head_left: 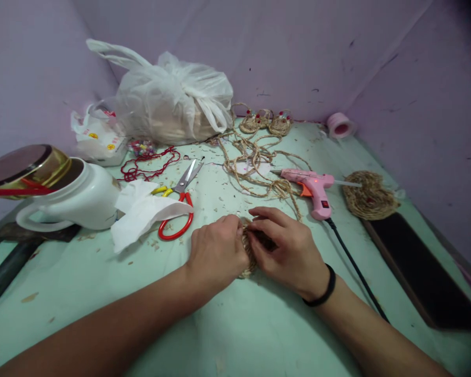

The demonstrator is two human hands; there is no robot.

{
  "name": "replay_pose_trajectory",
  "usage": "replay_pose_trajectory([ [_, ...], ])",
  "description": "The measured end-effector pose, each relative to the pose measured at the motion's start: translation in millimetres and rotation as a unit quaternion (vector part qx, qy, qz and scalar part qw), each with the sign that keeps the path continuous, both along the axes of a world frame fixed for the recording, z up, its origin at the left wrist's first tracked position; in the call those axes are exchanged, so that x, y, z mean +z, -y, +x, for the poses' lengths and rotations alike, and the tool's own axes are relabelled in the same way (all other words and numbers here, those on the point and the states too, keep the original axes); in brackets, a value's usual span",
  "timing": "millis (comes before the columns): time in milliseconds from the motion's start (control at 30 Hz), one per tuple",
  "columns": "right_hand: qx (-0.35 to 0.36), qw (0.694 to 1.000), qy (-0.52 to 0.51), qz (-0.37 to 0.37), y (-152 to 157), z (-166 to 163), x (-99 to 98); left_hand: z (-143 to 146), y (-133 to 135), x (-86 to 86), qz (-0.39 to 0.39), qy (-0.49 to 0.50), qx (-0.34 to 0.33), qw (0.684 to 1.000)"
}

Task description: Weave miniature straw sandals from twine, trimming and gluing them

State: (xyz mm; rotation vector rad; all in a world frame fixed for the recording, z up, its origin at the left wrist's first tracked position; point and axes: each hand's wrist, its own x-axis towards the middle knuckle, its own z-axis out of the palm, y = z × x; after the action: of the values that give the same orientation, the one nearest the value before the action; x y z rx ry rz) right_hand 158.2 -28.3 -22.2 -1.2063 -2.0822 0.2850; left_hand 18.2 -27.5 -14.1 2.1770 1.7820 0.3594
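Observation:
Between my two hands is a small coiled piece of straw rope (248, 262), mostly covered by my fingers. My left hand (220, 251) is closed around its left side. On the other side, my right hand (284, 248), with a black band at the wrist, pinches the upper right edge with thumb and fingertips. Beyond my hands lies a loose tangle of straw rope (255, 173). To the right of the tangle, a pink glue gun (317, 191) rests with its glue stick out the back and a small light lit. Scissors (180, 196) with red and yellow handles lie open to the left.
White tissue (145, 212), a white jug (90, 193) and a hammer (19, 262) occupy the left. A tied plastic bag (176, 99) stands behind, beside red yarn (149, 165). Finished rope pieces (278, 124), a tape roll (340, 125), a woven coil (371, 196) and a phone (424, 272) are rightward.

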Motion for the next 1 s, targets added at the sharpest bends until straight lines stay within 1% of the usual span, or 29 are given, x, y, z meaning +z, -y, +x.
replay_pose_trajectory([
  [167,-0.036,0.999,0.012,0.03,0.1,-5.6,-2.8,-0.6,0.7,-0.1,0.007,0.005,-0.01,1.0],
  [400,-0.069,0.985,0.092,0.128,3.6,-14.1,-8.6,0.1,0.1,-1.0,0.024,0.006,-0.014,1.0],
  [467,-0.082,0.983,0.106,0.124,4.3,-14.6,-8.6,0.3,0.7,-0.8,0.027,-0.002,-0.014,1.0],
  [667,-0.097,0.983,0.147,0.056,1.0,-13.9,-5.1,0.4,1.5,-0.3,0.035,-0.01,-0.019,0.999],
  [733,-0.119,0.983,0.129,0.054,-1.3,-11.6,-3.2,0.4,0.9,-0.4,0.033,-0.017,-0.017,0.999],
  [800,-0.143,0.984,0.086,0.058,-3.4,-7.2,-0.3,0.3,0.2,-0.7,0.028,-0.019,-0.016,0.999],
  [900,-0.169,0.983,-0.012,0.076,-5.0,2.3,5.9,-0.4,-0.4,-1.3,0.02,-0.009,-0.013,1.0],
  [1000,-0.2,0.969,-0.105,0.097,-5.9,11.9,12.8,-1.6,-0.2,-1.9,0.012,0.012,-0.009,1.0],
])
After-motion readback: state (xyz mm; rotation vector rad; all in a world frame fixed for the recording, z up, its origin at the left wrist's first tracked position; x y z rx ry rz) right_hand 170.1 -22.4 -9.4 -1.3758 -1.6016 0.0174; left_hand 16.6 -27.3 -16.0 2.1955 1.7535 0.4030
